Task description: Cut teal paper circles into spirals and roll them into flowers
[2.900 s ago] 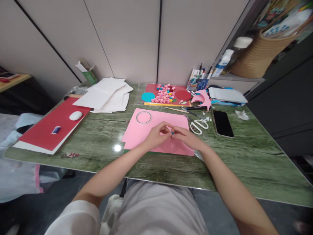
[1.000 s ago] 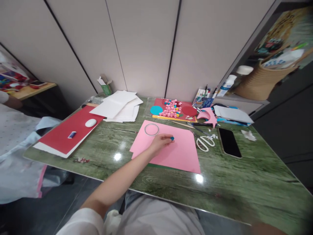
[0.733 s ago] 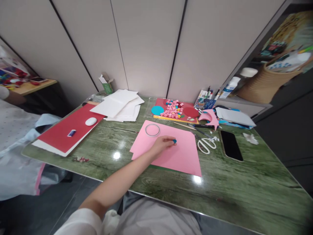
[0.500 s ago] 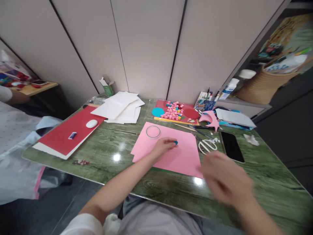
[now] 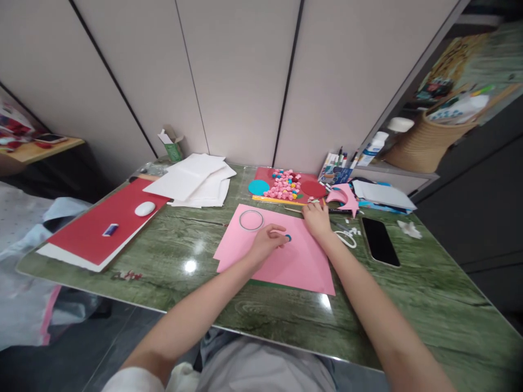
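Note:
My left hand is over the middle of the pink paper, its thumb and fingertips closed around a small blue piece. My right hand reaches past the paper's upper right corner, fingers bent down near the pencils; whether it grips anything is hidden. A thin ring lies on the paper's upper left. Behind the paper, a heap of small pink pieces rests on a red sheet, between a blue circle and a red circle. White-handled scissors are partly behind my right arm.
A black phone lies on the right. Pink paper scraps and a box of pens are at the back right. White sheets and a red sheet with a white mouse are left. A person's clothing shows far left.
My right hand has moved forward and left, from near the table's right front to the pencils behind the pink paper. My left hand stays at the blue piece. The view has shifted slightly.

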Action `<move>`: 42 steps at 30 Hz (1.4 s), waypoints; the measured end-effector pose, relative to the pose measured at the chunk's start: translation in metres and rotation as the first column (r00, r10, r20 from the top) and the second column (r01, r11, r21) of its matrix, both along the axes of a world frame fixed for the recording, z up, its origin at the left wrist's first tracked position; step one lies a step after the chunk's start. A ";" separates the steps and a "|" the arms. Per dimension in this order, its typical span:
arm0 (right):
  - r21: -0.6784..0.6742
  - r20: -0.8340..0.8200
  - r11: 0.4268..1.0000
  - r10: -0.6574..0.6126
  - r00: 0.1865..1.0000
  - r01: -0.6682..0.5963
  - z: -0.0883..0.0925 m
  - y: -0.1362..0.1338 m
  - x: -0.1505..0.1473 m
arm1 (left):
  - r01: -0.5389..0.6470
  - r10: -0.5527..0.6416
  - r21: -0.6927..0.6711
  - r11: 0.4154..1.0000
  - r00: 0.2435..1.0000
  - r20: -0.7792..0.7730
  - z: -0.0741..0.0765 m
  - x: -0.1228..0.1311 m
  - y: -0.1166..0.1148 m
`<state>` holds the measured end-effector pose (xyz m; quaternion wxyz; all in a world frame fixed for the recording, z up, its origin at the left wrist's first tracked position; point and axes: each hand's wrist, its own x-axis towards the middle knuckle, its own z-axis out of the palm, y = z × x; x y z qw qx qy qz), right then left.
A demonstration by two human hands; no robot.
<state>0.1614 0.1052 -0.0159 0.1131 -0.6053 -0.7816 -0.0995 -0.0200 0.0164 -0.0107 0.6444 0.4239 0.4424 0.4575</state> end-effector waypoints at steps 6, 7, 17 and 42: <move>0.051 -0.273 0.999 -0.001 0.962 0.016 0.029 -0.041 -0.001 | 0.063 -0.063 -0.004 0.998 0.998 0.025 0.004 0.003 -0.005; 0.067 -0.399 0.997 0.051 0.916 -0.027 0.035 -0.056 -0.002 | 0.078 -0.077 -0.021 0.997 0.996 0.052 0.003 0.005 -0.007; 0.190 -0.855 0.970 0.241 0.459 -0.154 0.032 -0.130 -0.011 | 0.112 -0.076 -0.124 0.986 0.961 0.265 -0.007 0.012 -0.012; 0.373 -0.524 0.874 0.475 0.707 -0.311 0.028 -0.130 -0.008 | 0.074 -0.067 -0.049 0.996 0.990 0.124 -0.006 0.013 -0.012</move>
